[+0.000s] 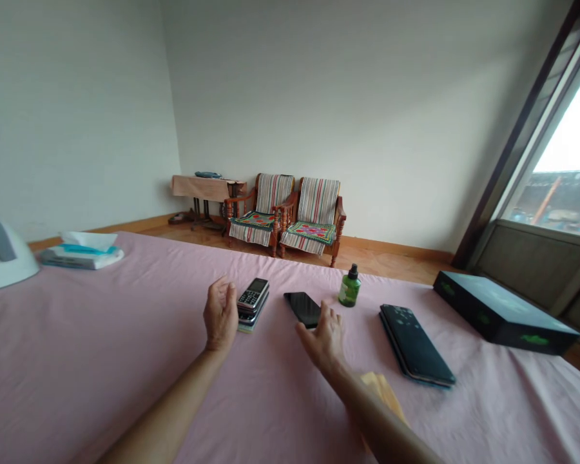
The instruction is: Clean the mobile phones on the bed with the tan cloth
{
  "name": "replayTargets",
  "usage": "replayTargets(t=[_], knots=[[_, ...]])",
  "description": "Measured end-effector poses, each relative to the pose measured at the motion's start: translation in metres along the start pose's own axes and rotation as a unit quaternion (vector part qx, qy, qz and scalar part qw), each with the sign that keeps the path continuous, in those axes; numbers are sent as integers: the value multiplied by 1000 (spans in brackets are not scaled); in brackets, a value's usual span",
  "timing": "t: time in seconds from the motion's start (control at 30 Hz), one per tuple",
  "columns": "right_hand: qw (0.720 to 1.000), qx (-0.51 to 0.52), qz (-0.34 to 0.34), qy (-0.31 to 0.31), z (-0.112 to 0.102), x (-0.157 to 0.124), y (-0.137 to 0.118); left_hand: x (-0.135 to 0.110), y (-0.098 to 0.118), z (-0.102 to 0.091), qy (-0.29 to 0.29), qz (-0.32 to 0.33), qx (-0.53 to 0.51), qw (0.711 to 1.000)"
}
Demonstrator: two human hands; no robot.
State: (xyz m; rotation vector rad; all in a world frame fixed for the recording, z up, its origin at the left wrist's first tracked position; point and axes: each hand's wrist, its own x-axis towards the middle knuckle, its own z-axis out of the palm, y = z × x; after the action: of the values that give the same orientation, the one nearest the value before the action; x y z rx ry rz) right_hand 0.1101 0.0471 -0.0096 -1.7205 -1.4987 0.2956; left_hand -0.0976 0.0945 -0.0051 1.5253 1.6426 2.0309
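A keypad phone (254, 293) lies on top of a small stack of phones (252, 317). Along the left side of that stack is my left hand (221, 314), its fingers loosely curved and its thumb apart from them; whether it touches the stack I cannot tell. A black smartphone (303, 308) lies to the right of the stack. My right hand (325, 335) has its thumb and fingers around the near end of this smartphone, hiding its corner. Partly under my right forearm is a yellow cloth (383, 393).
A green spray bottle (349, 287) stands behind my right hand. A dark wallet-like case (415, 345) and a black box (502, 312) lie to the right. On the left are a tissue pack (83, 252) and a white kettle-like object (4, 254). Two chairs (314, 219) stand beyond the pink-covered table (140, 335).
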Motion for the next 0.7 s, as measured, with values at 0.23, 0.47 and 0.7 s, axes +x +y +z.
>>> replayTargets(t=[0.23,0.47,0.7], knots=[[995,-66,-56,-57,8,-23,1,-6,5,2,-72,-72,24,994],[991,-78,-48,-98,2,-23,12,-2,-7,0,-102,-122,56,986],[985,-43,-79,-147,-1,-30,5,-3,-17,3,-164,-151,50,974]])
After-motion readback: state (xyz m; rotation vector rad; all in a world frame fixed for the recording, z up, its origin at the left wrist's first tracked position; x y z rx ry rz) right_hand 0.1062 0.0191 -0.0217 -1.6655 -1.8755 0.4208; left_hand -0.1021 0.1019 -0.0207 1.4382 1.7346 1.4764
